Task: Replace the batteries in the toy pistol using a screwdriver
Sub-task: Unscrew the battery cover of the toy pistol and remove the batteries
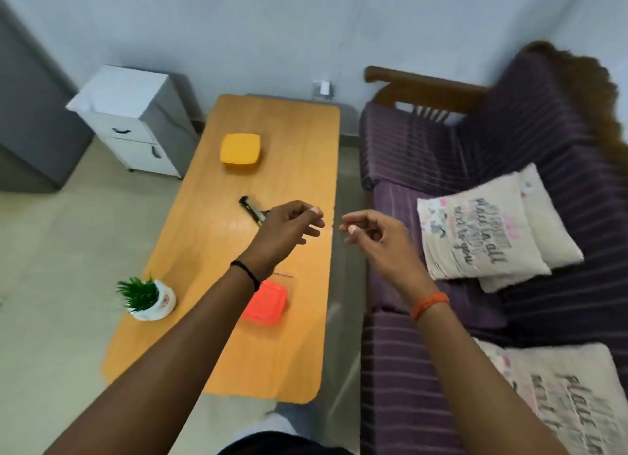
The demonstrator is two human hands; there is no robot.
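A black toy pistol (250, 207) lies on the orange wooden table (217, 318), partly hidden behind my left hand (292, 224). That hand hovers over the table's right side with loosely curled fingers, holding nothing. My right hand (372, 232) floats just past the table's right edge, fingers relaxed and empty, its fingertips facing the left hand's. A thin rod-like thing (283, 275), perhaps the screwdriver, lies near the red box; it is too blurred to tell.
A yellow lidded box (240, 152) sits at the table's far end, a red box (266, 303) near my left forearm, a small potted plant (146, 298) at the left edge. A purple sofa (509, 169) with cushions (475, 223) flanks the right; a white drawer cabinet (136, 121) stands far left.
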